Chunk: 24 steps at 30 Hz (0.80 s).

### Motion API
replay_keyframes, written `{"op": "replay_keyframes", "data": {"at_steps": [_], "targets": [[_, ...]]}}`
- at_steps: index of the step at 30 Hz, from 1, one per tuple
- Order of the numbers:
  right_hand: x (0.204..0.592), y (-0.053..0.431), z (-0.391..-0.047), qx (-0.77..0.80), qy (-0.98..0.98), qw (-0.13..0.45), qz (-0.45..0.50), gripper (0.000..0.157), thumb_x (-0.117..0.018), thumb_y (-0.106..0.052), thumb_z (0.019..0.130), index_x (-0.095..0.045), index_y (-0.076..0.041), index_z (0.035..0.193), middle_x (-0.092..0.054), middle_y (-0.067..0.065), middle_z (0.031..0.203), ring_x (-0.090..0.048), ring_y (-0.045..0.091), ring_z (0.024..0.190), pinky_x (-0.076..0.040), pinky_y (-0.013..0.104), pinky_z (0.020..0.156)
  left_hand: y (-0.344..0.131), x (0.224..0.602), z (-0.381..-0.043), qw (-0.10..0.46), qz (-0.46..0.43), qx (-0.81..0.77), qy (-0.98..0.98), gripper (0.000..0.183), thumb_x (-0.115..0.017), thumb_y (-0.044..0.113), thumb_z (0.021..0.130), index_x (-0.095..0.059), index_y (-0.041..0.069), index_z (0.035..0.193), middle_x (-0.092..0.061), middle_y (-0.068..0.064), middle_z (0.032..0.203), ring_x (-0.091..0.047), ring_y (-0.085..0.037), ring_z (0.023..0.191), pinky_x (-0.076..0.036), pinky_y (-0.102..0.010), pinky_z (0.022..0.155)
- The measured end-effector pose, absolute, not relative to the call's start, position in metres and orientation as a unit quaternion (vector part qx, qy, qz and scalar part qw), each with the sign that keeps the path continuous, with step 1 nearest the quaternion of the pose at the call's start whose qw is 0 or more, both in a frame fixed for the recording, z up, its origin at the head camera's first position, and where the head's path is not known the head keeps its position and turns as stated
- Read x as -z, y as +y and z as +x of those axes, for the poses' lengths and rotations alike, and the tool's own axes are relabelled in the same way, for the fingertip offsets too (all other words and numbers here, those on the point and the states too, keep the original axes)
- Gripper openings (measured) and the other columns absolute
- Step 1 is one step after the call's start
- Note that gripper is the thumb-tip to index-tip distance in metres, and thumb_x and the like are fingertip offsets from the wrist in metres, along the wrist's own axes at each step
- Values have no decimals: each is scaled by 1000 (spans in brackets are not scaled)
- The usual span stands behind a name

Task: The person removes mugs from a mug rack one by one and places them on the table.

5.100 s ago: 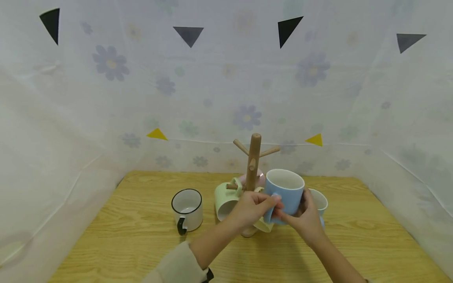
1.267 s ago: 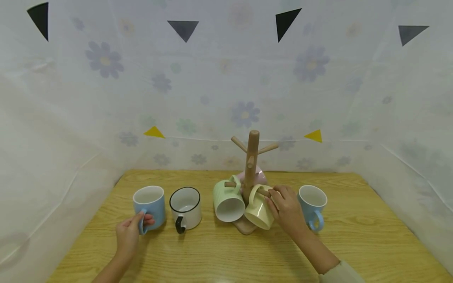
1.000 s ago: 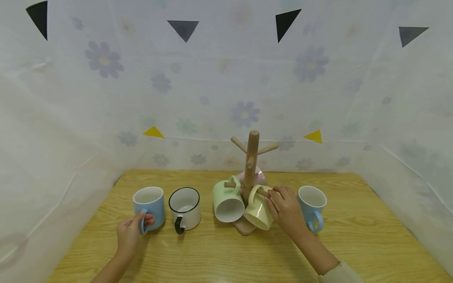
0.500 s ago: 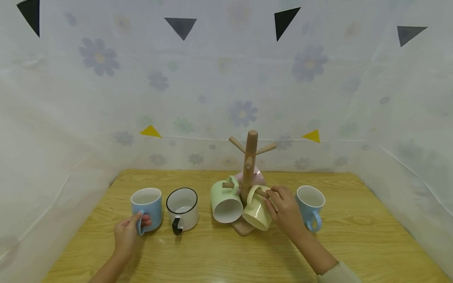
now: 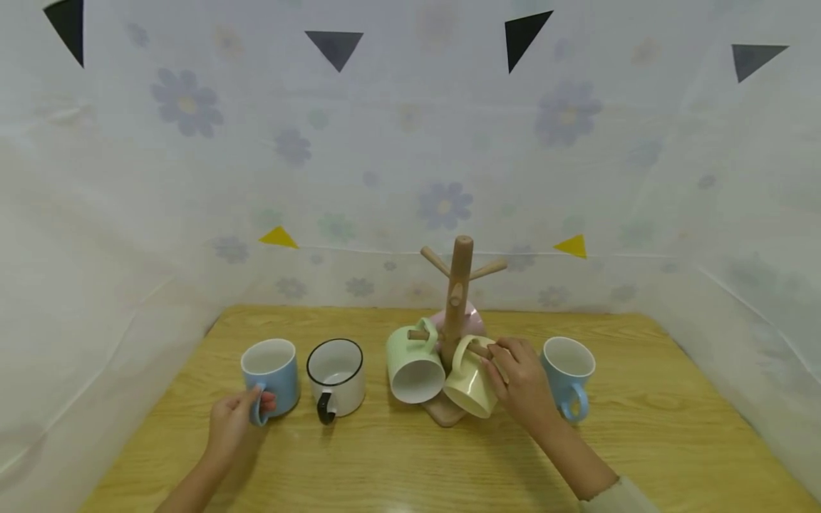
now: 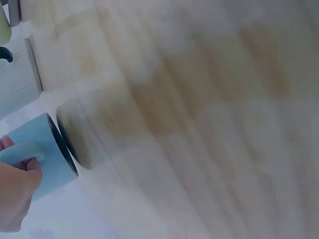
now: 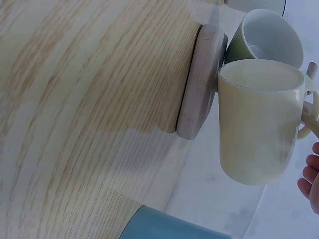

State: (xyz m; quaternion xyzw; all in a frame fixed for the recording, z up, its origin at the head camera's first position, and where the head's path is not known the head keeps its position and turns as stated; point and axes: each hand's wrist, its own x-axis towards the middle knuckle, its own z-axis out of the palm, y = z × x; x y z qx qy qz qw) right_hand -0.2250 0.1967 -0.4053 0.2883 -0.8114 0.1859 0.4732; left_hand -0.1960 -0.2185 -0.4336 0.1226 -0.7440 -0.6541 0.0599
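At the left, my left hand (image 5: 229, 420) grips the handle of a light blue mug (image 5: 280, 381). This mug stands upright at the table; a thin dark gap or shadow shows under its base in the left wrist view. My right hand (image 5: 522, 377) pinches the end of a lower peg (image 5: 478, 348) on a wooden mug tree (image 5: 457, 303). From that peg a pale yellow mug (image 7: 256, 129) hangs tilted by its handle. A green mug (image 5: 399, 349) hangs on the peg to its left. Behind the trunk a pink mug (image 5: 473, 323) is partly hidden.
Between the left blue mug and the tree stands a white enamel mug (image 5: 346, 392) with black rim and handle. A second blue mug (image 5: 560, 381) stands right of my right hand. Three upper pegs (image 5: 490, 268) carry no mugs. Patterned cloth (image 5: 372, 142) encloses the wooden table (image 5: 359, 470).
Five seconds ago both hands held the blue mug before the tree. It is now at the far left in my left hand; my right hand is on the peg. Lately the hands stay still.
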Motion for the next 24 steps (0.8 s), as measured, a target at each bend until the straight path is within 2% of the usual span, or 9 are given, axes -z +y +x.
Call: {"op": "replay_keyframes", "data": {"at_steps": [5,9,19,24], "targets": [[405,198,-224,-192,-816,466,283,45,-42,-32,98,-65,5,86,-60,15,86,-56,29,82,-48,40,68,-225,434,-194,36,110,617,-778,32,-43,13,97,-67,-5,87,-66,13,64,-62,1,66,-49,-13,68],[406,200,-224,-191,-818,463,282,46,-42,-33,98,-65,5,87,-60,15,87,-55,30,82,-48,40,68,-228,435,-194,32,100,605,-789,33,-43,12,97,-64,-13,95,-67,10,67,-62,1,67,-50,-14,69],[408,199,-225,-189,-818,464,283,45,-43,-33,98,-65,5,88,-60,14,88,-55,29,81,-48,39,68,-234,438,-193,29,101,587,-803,33,-43,10,97,-62,-17,96,-66,9,68,-61,1,66,-50,-15,68],[407,197,-224,-195,-816,466,282,45,-43,-32,98,-65,5,87,-60,15,87,-55,29,81,-48,40,68,-236,437,-191,41,86,522,-848,35,-45,16,97,-64,-12,96,-70,-2,77,-60,4,68,-48,-13,69]]}}
